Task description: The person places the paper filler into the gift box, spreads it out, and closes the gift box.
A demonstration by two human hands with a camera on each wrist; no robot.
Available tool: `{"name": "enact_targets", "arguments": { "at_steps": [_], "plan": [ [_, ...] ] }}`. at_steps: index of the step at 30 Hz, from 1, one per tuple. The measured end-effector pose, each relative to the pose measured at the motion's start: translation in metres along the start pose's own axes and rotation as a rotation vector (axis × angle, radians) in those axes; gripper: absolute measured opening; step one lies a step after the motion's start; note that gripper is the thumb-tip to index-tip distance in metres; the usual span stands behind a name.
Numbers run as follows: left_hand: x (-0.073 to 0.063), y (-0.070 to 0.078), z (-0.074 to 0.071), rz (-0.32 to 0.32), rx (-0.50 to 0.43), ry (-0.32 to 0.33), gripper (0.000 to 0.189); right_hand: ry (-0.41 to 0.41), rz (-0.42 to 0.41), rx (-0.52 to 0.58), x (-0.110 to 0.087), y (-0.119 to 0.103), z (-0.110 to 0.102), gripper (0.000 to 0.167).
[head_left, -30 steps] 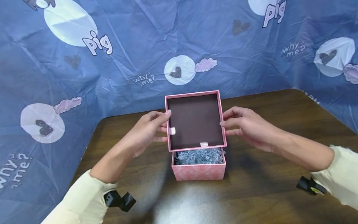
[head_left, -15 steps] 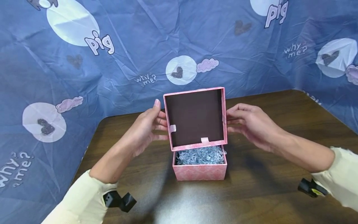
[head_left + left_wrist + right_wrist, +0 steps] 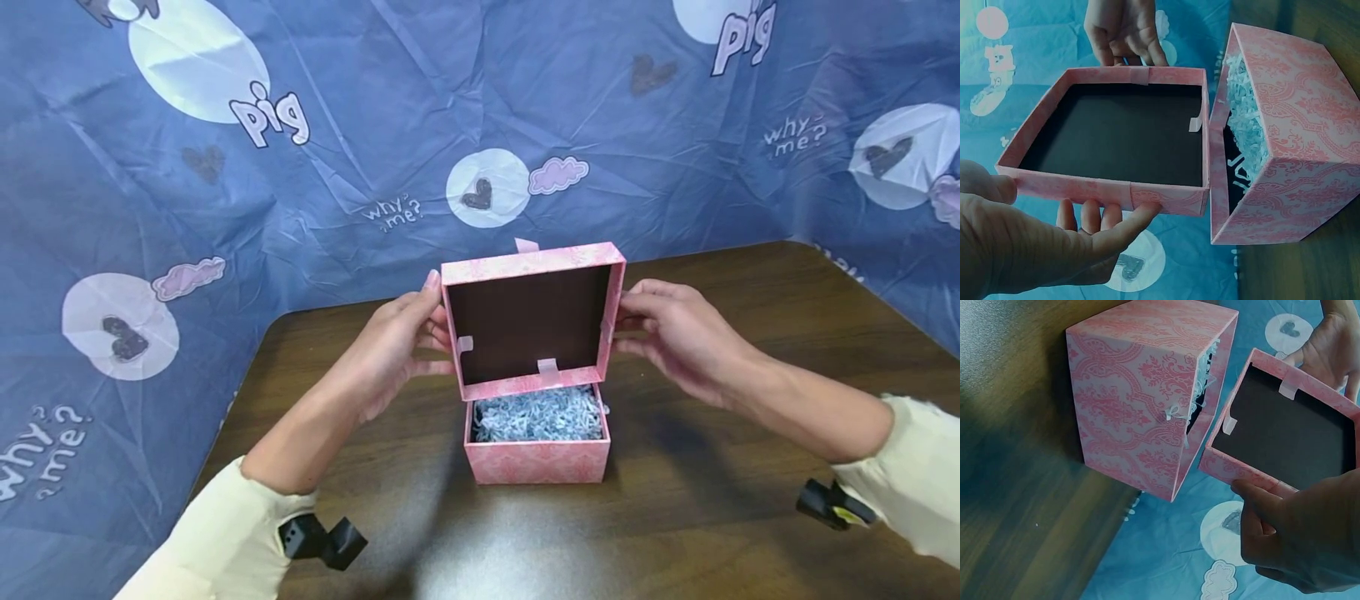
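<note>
My left hand (image 3: 390, 346) and right hand (image 3: 678, 337) hold a pink patterned box lid (image 3: 532, 329) by its two opposite sides. The lid is tilted, its dark inside facing me, and small white tabs (image 3: 547, 367) show along its inner walls. Below it stands the matching pink box (image 3: 536, 462), filled with pale blue shredded paper (image 3: 540, 417). The lid's lower edge overlaps the box's back rim in the head view. In the left wrist view, the left fingertips (image 3: 1147, 209) lie along the lid's side. The right thumb (image 3: 1254, 490) is at the lid's side wall in the right wrist view.
The box stands on a dark brown wooden table (image 3: 712, 517). A blue printed cloth (image 3: 345, 150) hangs behind the table and along both sides. A small ribbon tab (image 3: 527, 245) sticks up behind the lid's top edge.
The lid has tipped its top edge toward me, so its outer top wall now shows. It has also turned slightly to the right. The box has stayed in place.
</note>
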State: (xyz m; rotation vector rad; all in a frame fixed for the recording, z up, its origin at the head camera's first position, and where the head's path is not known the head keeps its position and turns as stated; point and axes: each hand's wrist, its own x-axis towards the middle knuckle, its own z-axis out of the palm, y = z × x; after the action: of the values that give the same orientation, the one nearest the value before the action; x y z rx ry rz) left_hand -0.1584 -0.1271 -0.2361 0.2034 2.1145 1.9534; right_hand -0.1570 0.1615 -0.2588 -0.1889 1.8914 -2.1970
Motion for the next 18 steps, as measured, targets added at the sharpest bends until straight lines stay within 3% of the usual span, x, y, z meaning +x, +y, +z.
{"name": "enact_targets", "arguments": {
  "at_steps": [18],
  "plan": [
    [-0.0015, -0.0031, -0.0032, 0.041, -0.004, 0.028, 0.043, -0.054, -0.011, -0.066, -0.0002, -0.0068, 0.0034, 0.019]
  ]
}}
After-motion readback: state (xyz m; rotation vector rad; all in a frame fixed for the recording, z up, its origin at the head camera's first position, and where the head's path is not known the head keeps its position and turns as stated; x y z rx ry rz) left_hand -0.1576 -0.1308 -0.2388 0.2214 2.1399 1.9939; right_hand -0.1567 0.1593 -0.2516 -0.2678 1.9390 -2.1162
